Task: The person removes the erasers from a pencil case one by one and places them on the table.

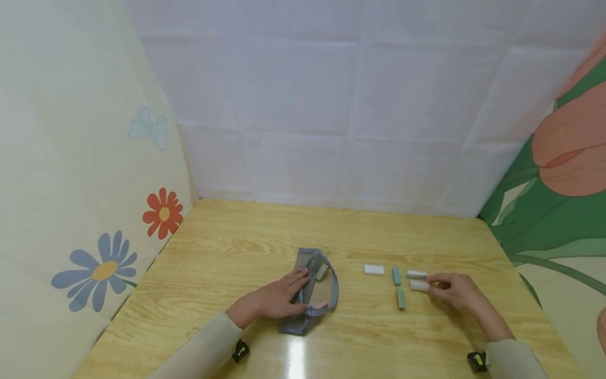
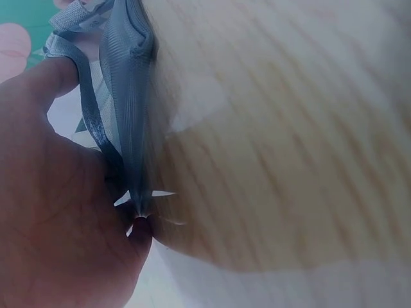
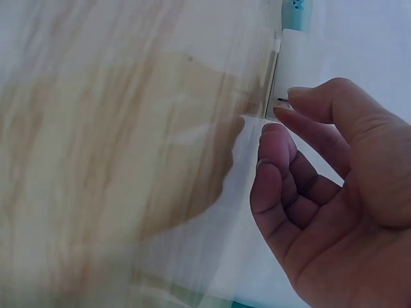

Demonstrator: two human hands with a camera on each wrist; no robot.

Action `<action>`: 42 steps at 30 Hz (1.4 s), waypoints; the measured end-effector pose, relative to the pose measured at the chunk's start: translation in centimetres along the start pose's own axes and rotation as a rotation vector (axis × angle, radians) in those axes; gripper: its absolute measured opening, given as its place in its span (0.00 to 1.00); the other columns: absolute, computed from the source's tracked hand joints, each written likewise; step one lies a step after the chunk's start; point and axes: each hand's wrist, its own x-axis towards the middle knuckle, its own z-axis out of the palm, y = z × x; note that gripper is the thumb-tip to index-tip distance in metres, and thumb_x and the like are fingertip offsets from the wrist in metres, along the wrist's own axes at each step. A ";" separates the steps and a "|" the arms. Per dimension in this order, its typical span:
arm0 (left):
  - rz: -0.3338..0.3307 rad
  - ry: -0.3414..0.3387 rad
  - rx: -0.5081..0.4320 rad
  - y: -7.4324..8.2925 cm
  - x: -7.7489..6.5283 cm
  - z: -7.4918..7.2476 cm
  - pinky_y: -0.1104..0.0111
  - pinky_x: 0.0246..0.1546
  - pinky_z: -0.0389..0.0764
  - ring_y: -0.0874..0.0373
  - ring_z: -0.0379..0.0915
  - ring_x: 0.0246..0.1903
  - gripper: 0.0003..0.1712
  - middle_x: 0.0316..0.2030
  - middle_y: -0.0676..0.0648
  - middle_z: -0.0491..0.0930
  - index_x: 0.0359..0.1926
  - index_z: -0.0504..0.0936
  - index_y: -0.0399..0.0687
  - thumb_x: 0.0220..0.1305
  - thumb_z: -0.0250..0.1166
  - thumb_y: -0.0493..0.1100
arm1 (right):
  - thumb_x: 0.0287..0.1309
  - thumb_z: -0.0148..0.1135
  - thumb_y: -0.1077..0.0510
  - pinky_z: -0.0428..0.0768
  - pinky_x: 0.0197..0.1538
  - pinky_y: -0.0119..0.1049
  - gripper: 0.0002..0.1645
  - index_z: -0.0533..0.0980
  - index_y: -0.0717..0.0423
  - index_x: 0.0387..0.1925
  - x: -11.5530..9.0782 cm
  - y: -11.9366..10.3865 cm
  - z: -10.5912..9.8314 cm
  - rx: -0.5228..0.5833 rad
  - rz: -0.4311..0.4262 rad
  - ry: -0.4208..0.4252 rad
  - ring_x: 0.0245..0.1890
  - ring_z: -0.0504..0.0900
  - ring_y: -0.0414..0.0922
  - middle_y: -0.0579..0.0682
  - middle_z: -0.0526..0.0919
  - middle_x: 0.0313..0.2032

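A see-through mesh pouch [image 1: 303,316] with grey-blue trim lies gaping on the table. My left hand [image 1: 279,297] rests on its left side, fingers nearly straight. Its thumb touches the trim of the mouth [image 2: 90,96] in the left wrist view. Within the pouch show a greyish block [image 1: 322,271] and a pink piece [image 1: 322,305]. My right hand [image 1: 456,289] pinches one end of a white eraser [image 1: 418,286] between thumb and forefinger; the other fingers are curled. Just behind it lies a second white eraser [image 1: 416,274].
Between the pouch and my right hand lie a white block [image 1: 374,270], a teal block [image 1: 396,276] and a green block [image 1: 401,298]. The wooden table [image 1: 246,231] meets a white cloth [image 1: 284,158] at the back and flowered cloths at both sides.
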 end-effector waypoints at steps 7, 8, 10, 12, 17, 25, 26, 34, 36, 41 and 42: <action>0.003 0.002 0.009 0.0 0.0 0.0 0.53 0.76 0.53 0.47 0.37 0.79 0.47 0.80 0.44 0.45 0.80 0.53 0.44 0.72 0.52 0.65 | 0.58 0.70 0.58 0.76 0.35 0.38 0.16 0.86 0.61 0.46 0.0 0.2 0.0 -0.014 -0.003 -0.004 0.32 0.78 0.43 0.50 0.86 0.33; 0.005 0.002 0.011 -0.1 0.0 0.0 0.53 0.76 0.53 0.47 0.37 0.79 0.47 0.80 0.44 0.45 0.80 0.53 0.43 0.72 0.52 0.65 | 0.58 0.70 0.58 0.76 0.35 0.38 0.16 0.86 0.61 0.47 0.0 0.1 0.0 -0.014 -0.001 -0.005 0.32 0.78 0.43 0.50 0.86 0.33; 0.006 0.002 0.012 -0.1 0.0 0.0 0.53 0.76 0.53 0.47 0.37 0.79 0.47 0.80 0.44 0.45 0.80 0.53 0.43 0.72 0.52 0.65 | 0.57 0.70 0.58 0.76 0.35 0.38 0.17 0.86 0.61 0.47 0.1 0.1 0.0 -0.016 0.000 -0.004 0.32 0.78 0.43 0.50 0.86 0.33; 0.008 0.003 0.014 -0.1 0.0 0.0 0.53 0.76 0.52 0.47 0.37 0.79 0.47 0.80 0.44 0.45 0.80 0.53 0.43 0.72 0.52 0.65 | 0.57 0.70 0.58 0.76 0.35 0.39 0.17 0.86 0.61 0.47 0.1 0.1 -0.1 -0.018 -0.003 -0.004 0.32 0.77 0.43 0.50 0.85 0.33; 0.009 0.001 0.014 -0.1 -0.1 0.1 0.53 0.76 0.52 0.47 0.37 0.79 0.47 0.80 0.44 0.45 0.80 0.52 0.43 0.72 0.52 0.65 | 0.58 0.70 0.58 0.75 0.35 0.38 0.17 0.85 0.61 0.48 0.1 0.2 -0.1 -0.016 0.001 -0.016 0.32 0.76 0.43 0.49 0.84 0.33; 0.010 0.003 0.007 -0.1 -0.1 0.0 0.53 0.76 0.52 0.47 0.36 0.79 0.47 0.80 0.44 0.45 0.80 0.52 0.42 0.72 0.52 0.64 | 0.59 0.71 0.57 0.71 0.29 0.33 0.16 0.85 0.59 0.47 0.1 0.0 -0.6 0.018 0.013 -0.023 0.28 0.73 0.42 0.47 0.82 0.30; 0.011 0.001 0.010 -0.1 -0.1 0.0 0.52 0.76 0.52 0.47 0.36 0.79 0.47 0.80 0.44 0.45 0.80 0.52 0.42 0.72 0.52 0.64 | 0.59 0.70 0.57 0.71 0.29 0.32 0.16 0.85 0.59 0.48 0.1 0.0 -0.7 0.023 0.021 -0.026 0.28 0.73 0.42 0.47 0.81 0.30; 0.004 -0.004 0.009 -0.1 -0.1 0.1 0.53 0.76 0.52 0.47 0.37 0.79 0.47 0.81 0.45 0.45 0.80 0.52 0.43 0.72 0.52 0.65 | 0.61 0.68 0.57 0.72 0.30 0.35 0.16 0.84 0.59 0.49 0.3 -0.7 -1.0 0.020 0.044 -0.044 0.29 0.73 0.43 0.47 0.82 0.31; -0.001 -0.008 0.006 -0.1 -0.1 0.1 0.53 0.76 0.52 0.48 0.36 0.79 0.47 0.81 0.45 0.44 0.80 0.52 0.44 0.72 0.52 0.65 | 0.61 0.68 0.57 0.72 0.30 0.35 0.16 0.84 0.58 0.49 0.4 -1.0 -1.1 0.015 0.030 -0.041 0.28 0.73 0.42 0.47 0.82 0.31; -0.007 -0.008 0.009 -0.1 -0.1 0.0 0.53 0.76 0.52 0.48 0.36 0.79 0.47 0.81 0.46 0.44 0.80 0.52 0.44 0.72 0.52 0.65 | 0.60 0.68 0.57 0.73 0.31 0.36 0.16 0.84 0.58 0.49 0.6 -1.8 -1.2 0.009 -0.028 -0.023 0.28 0.74 0.41 0.46 0.82 0.30; -0.007 -0.007 0.010 -0.1 -0.1 0.0 0.53 0.76 0.52 0.48 0.37 0.79 0.47 0.81 0.46 0.44 0.80 0.52 0.44 0.72 0.52 0.65 | 0.60 0.68 0.58 0.73 0.31 0.36 0.16 0.84 0.59 0.50 0.6 -1.9 -1.2 0.010 -0.035 -0.019 0.28 0.74 0.41 0.46 0.82 0.30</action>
